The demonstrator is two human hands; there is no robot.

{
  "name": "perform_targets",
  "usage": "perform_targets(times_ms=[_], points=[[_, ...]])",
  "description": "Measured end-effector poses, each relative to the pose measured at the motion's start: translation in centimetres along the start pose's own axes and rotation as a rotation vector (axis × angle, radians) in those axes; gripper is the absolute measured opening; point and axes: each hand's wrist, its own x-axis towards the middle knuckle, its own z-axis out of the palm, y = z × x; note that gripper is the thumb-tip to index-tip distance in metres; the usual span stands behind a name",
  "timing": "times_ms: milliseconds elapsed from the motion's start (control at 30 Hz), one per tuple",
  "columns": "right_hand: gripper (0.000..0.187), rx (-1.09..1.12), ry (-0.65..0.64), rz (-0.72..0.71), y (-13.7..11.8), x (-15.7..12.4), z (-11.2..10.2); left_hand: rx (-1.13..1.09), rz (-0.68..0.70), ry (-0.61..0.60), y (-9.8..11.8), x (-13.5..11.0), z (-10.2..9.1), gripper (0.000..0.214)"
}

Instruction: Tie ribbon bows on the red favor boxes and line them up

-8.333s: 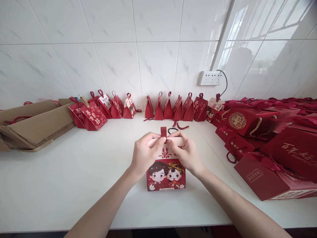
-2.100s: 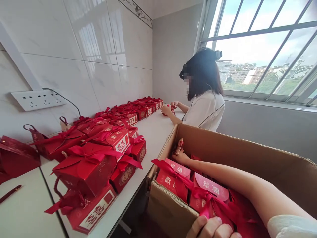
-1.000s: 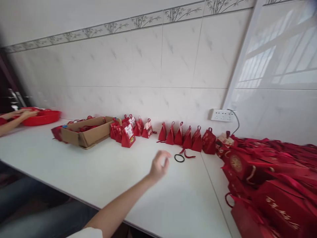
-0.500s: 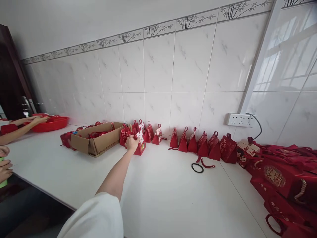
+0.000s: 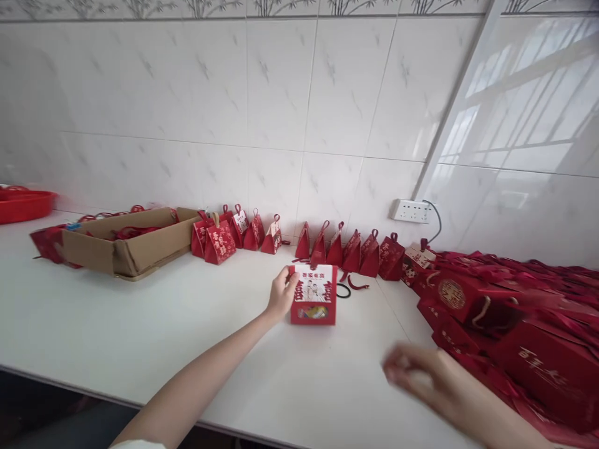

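Note:
A red-and-white gift box [image 5: 312, 310] with a printed couple and a small window showing colourful contents is upright in front of me. My left hand [image 5: 282, 292] is closed on its left side. To the right, over the white table, my right hand [image 5: 414, 371] is smeared by motion; its fingers look curled, and I cannot tell if they hold anything. Behind the box a black ring [image 5: 344, 290] and a short red ribbon [image 5: 358, 284] lie on the table. Small peaked red gift boxes [image 5: 369, 254] stand in a row along the wall.
A cardboard box [image 5: 140, 249] with red items inside sits on the left, beside more peaked boxes [image 5: 221, 242]. A red basin [image 5: 28, 206] is at the far left. Red boxes and ribbons [image 5: 533, 355] are heaped on the right. A power strip [image 5: 412, 211] is mounted on the tiled wall.
My left hand has brought the gift box from the group beside the cardboard box to the right and nearer. My right hand has come into view. The camera has turned rightward and down.

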Motion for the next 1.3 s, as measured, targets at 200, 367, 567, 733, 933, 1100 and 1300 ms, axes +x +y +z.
perform_targets(times_ms=[200, 367, 567, 733, 933, 1100, 1300], points=[[0.034, 0.263, 0.162, -0.012, 1.7, 8.2, 4.0, -0.208, 0.133, -0.175, 1.7, -4.2, 3.4, 0.031], [0.026, 0.377, 0.174, 0.021, 0.6, 9.1, 6.3, -0.281, 0.086, -0.319, 3.2, -3.6, 1.8, 0.018], [0.018, 0.379, 0.357, -0.005, 1.3, 8.6, 8.4, -0.221, 0.126, -0.425, 6.7, -1.4, 1.3, 0.020], [0.004, 0.235, 0.536, -0.152, 2.8, 7.4, 9.9, -0.147, 0.135, -0.268, 6.2, -2.3, 2.0, 0.023], [0.019, -0.040, 0.552, -0.477, 3.8, 6.6, 10.4, -0.089, 0.197, -0.144, 6.1, -3.2, 2.0, 0.023], [0.024, -0.087, 0.530, -0.503, 3.9, 6.6, 10.5, -0.049, 0.198, -0.109, 6.3, -3.4, 2.0, 0.023], [0.022, -0.047, 0.537, -0.488, 3.9, 6.7, 10.6, -0.028, 0.179, -0.103, 6.1, -3.3, 2.2, 0.025]])
